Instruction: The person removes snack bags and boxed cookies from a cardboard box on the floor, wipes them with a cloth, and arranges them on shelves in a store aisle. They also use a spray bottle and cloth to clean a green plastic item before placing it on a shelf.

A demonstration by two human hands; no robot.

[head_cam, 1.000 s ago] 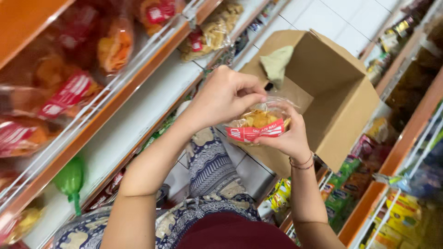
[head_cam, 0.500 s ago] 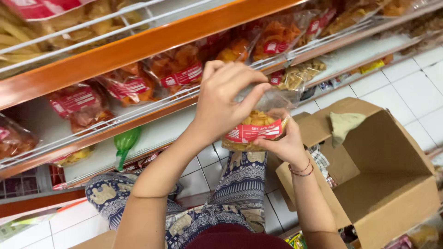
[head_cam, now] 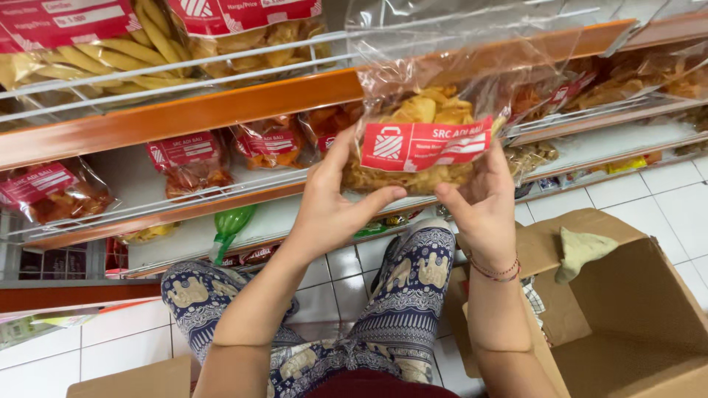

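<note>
Holding up a clear bag of yellow chips point(head_cam: 420, 140) in front of the orange shelf edge point(head_cam: 184, 114), left hand point(head_cam: 332, 210) and right hand point(head_cam: 483, 210) both closed in a grip on its bottom corners, probably keeping the red label facing out like the neighbouring bags point(head_cam: 184, 158) behind the wire rail point(head_cam: 169, 77).

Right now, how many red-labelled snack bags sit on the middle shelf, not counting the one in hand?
3 clearly: left bag, second bag, third bag. A fourth may hide behind the held bag, gripped by the left hand and right hand.
</note>
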